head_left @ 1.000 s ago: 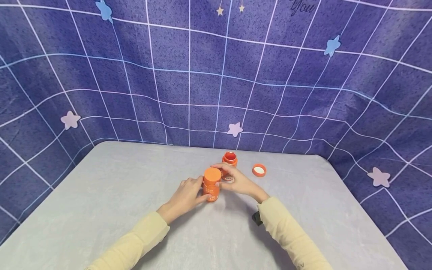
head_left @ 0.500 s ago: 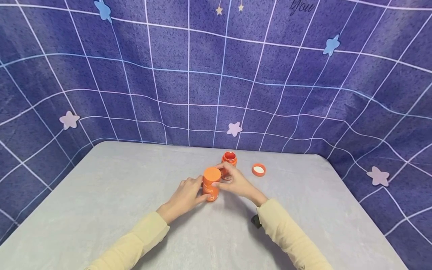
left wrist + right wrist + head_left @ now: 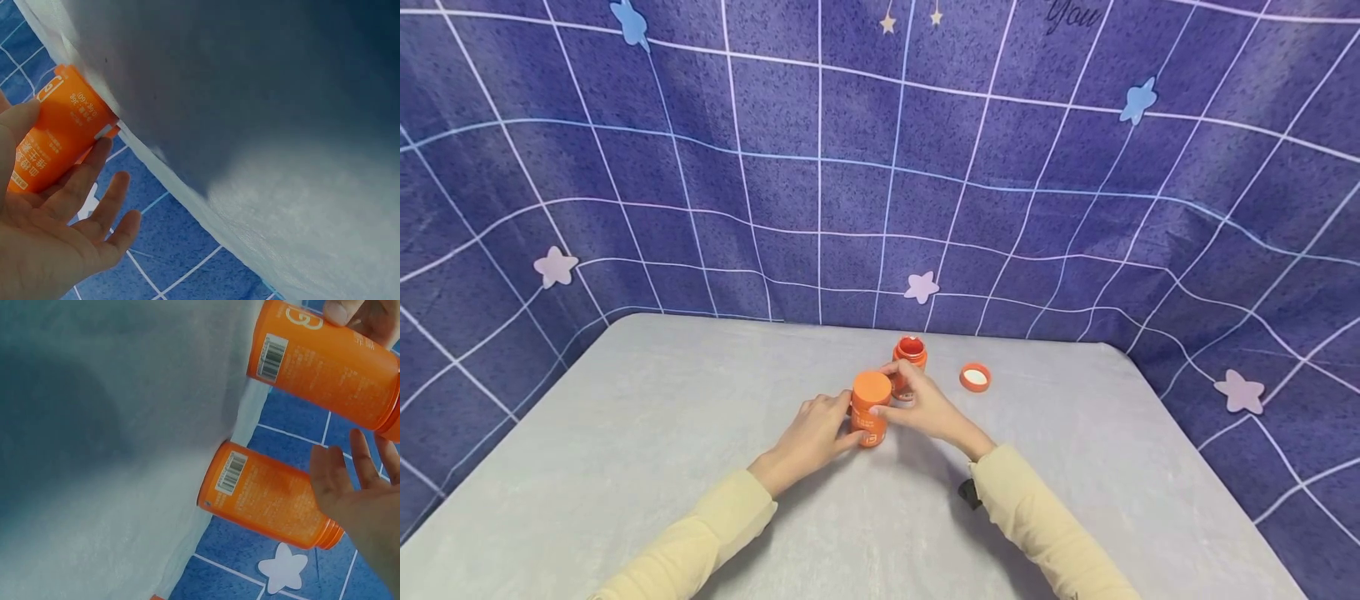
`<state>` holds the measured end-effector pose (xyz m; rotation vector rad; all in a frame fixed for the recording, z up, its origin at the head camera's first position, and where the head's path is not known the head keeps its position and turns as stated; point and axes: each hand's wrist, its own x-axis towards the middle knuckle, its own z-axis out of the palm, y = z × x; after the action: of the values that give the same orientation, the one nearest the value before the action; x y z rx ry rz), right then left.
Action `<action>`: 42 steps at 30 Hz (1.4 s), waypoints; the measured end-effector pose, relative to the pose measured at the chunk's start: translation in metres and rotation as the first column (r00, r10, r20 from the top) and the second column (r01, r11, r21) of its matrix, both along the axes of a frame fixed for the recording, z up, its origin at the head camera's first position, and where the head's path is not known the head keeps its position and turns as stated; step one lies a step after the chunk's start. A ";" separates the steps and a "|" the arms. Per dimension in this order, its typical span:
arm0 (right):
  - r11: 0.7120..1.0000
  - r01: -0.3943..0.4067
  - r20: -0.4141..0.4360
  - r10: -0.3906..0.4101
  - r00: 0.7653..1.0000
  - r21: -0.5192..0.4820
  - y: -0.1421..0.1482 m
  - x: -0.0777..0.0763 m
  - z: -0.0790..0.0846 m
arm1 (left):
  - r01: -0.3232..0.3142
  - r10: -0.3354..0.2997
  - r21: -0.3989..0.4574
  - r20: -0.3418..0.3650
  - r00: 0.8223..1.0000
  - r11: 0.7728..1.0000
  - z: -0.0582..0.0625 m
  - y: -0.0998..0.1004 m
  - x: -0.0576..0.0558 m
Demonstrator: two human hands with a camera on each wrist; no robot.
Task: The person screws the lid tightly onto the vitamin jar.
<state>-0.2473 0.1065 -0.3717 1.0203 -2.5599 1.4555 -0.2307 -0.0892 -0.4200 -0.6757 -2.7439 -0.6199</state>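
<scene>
A capped orange pill bottle (image 3: 869, 421) stands upright on the table, its white-lettered label showing in the left wrist view. My left hand (image 3: 808, 437) grips its body from the left, thumb in front; the other fingers spread beside it in the left wrist view. My right hand (image 3: 928, 408) pinches the bottle's orange cap (image 3: 872, 387), thumb at the front edge and fingers behind. Just behind that hand an uncapped orange bottle (image 3: 262, 494) stands upright, its red-rimmed mouth open. In the head view the right hand partly hides it.
A loose orange cap (image 3: 975, 378) lies with its white inside up, right of the uncapped bottle. A grey cloth covers the table (image 3: 700, 375). Behind it hangs a blue grid-patterned curtain (image 3: 775, 200) with stars. A small dark object (image 3: 970, 493) shows by the right sleeve.
My right thumb has shifted slightly left and up across the front of the cap, and its fingers have drawn a little to the right. The left hand and both bottles stay in place.
</scene>
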 end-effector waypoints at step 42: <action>0.999 0.015 -0.018 -0.015 1.000 -0.042 -0.003 -0.012 -0.020 | -0.009 0.009 -0.004 0.028 1.000 1.000 0.001 -0.002 0.002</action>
<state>-0.2588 0.1039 -0.3912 1.0020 -2.5075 1.4827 -0.2285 -0.0907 -0.4193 -0.6605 -2.7727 -0.6264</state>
